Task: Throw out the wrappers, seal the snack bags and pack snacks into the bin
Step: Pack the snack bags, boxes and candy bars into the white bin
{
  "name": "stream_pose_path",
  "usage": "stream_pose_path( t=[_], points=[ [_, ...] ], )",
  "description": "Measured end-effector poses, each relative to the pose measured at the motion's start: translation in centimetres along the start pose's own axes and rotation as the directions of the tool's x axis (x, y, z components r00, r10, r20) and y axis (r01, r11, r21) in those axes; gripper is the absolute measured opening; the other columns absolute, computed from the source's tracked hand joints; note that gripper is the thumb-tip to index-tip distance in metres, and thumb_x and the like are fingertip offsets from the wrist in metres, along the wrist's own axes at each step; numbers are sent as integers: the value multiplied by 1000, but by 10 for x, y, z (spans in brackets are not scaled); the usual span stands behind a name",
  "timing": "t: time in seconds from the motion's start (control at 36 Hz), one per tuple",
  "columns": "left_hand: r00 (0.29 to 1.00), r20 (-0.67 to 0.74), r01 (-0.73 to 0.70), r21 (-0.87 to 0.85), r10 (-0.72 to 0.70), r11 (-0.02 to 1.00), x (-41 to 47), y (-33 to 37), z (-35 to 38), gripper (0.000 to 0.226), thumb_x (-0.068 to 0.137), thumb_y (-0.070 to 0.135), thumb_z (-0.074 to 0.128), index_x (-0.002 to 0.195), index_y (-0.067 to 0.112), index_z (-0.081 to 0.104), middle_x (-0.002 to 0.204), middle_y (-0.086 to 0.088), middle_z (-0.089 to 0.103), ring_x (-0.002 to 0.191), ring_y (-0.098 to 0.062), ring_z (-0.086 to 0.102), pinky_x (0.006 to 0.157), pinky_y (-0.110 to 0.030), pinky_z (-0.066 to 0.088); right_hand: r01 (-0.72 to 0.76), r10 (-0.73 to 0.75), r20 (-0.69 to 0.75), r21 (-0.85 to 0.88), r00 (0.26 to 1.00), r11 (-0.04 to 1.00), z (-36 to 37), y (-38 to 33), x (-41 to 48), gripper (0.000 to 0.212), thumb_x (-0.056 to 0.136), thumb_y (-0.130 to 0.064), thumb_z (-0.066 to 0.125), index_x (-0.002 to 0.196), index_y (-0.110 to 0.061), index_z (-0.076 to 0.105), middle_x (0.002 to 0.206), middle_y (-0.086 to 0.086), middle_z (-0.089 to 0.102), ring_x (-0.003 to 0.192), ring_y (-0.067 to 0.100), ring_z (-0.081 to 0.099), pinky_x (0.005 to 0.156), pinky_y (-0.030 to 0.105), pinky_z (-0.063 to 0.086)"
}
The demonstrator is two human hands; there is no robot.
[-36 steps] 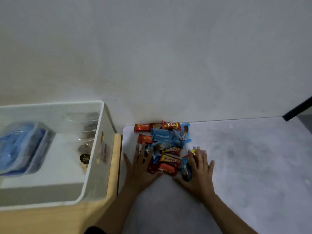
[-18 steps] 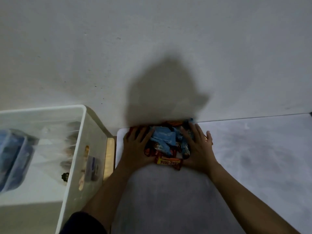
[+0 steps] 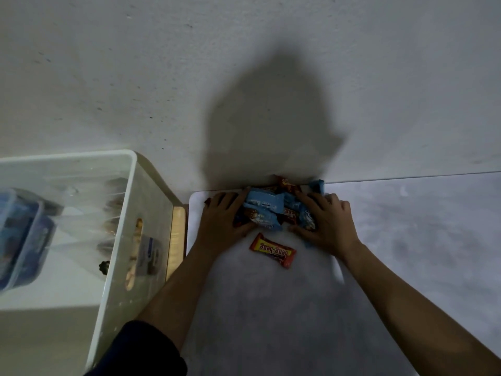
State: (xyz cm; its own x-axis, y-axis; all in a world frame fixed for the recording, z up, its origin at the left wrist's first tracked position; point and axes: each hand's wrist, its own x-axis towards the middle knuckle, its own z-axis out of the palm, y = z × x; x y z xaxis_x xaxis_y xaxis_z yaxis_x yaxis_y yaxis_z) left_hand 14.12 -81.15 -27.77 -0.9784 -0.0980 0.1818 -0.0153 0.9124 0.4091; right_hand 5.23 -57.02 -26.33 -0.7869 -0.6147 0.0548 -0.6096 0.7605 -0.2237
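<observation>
Left hand (image 3: 219, 219), right hand (image 3: 328, 221) clasp the snack pile (image 3: 264, 208)

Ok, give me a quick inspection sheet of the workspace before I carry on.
Surface: pale table, dimly lit.
Job's things: snack pile at the table's far edge; one orange bar loose in front of it; clear bin at left, blue-lidded containers inside.
Clutter: nothing seen.
Grippers: left hand and right hand hold the snack pile from either side.
Cables: nothing seen.
Surroundings: plain wall with a shadow; wooden top under the bin.
</observation>
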Motion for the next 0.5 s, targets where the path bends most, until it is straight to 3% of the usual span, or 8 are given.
stream_pose_path(
  t=[0.11, 0.22, 0.33, 0.5],
  points=[
    [999, -43, 5, 70, -2, 998, -3, 7, 0, 61, 78, 55, 51, 127, 19, 46, 92, -6, 68, 77, -26, 61, 58, -30, 51, -26, 29, -55, 47, 998, 999, 2, 1, -9, 56, 76, -51, 50, 120, -18, 57, 103, 6, 64, 78, 30, 58, 64, 34, 41],
    [997, -37, 64, 58, -62, 996, -6, 16, -5, 61, 79, 56, 46, 130, 22, 43, 85, -4, 69, 69, -23, 62, 46, -26, 48, -31, 38, -79, 90, 996, 995, 0, 5, -16, 57, 69, -30, 74, 120, -10, 57, 99, 12, 64, 70, 33, 62, 57, 35, 50],
    [991, -32, 131, 4, -131, 991, -10, 24, -10, 63, 79, 56, 45, 130, 20, 50, 85, -5, 69, 71, -24, 64, 46, -27, 48, -74, 108, -160, 204, 981, 976, -8, 2, -21, 54, 64, -15, 79, 115, -7, 61, 96, 11, 65, 73, 32, 65, 55, 31, 51],
    [969, -50, 236, -95, -242, 967, -26, 41, -20, 71, 77, 62, 39, 135, 22, 47, 96, -7, 69, 84, -25, 63, 59, -33, 52, -207, 296, -158, 421, 942, 883, -16, -1, -35, 34, 73, -13, 72, 104, -14, 60, 95, 4, 61, 80, 25, 60, 60, 31, 48]
  ],
)
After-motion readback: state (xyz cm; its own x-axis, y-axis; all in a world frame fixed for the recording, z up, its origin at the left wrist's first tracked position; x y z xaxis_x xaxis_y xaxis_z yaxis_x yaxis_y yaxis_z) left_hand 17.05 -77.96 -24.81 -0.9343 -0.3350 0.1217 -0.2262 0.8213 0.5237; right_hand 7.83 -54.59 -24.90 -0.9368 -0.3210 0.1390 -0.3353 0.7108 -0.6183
